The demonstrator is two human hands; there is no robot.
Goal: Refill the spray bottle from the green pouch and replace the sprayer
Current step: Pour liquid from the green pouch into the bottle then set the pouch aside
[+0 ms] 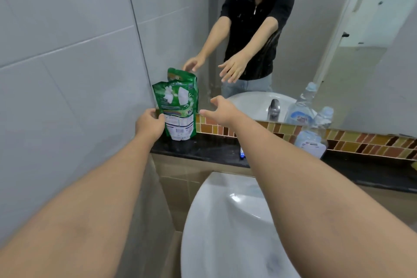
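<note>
A grey tiled wall (pixel 67 52) fills the left of the view. Against its corner the green pouch (pixel 178 108) stands upright on the dark surface (pixel 203 149), its top leaning toward the mirror (pixel 316 29), which repeats it. The left hand (pixel 150 124) reaches forward at the pouch's left edge, fingers curled round that edge and the thumb on the printed face, so it grips the pouch low down near the white label. Just right of the pouch, the right hand (pixel 222 109) is stretched out above the surface with fingers spread and relaxed, holding nothing and apart from the pouch. Behind it a band of brown and orange mosaic tiles (pixel 282 130) runs under the mirror. Below the arms sits a white basin (pixel 225 221). A small blue object (pixel 242 154) lies on the surface beside the right forearm; what it is cannot be told. Further right, a clear spray bottle (pixel 312 140) with a white label stands on the surface against the tiles, near the mirror; its upper part merges with its reflection, so whether a sprayer is fitted cannot be told.
</note>
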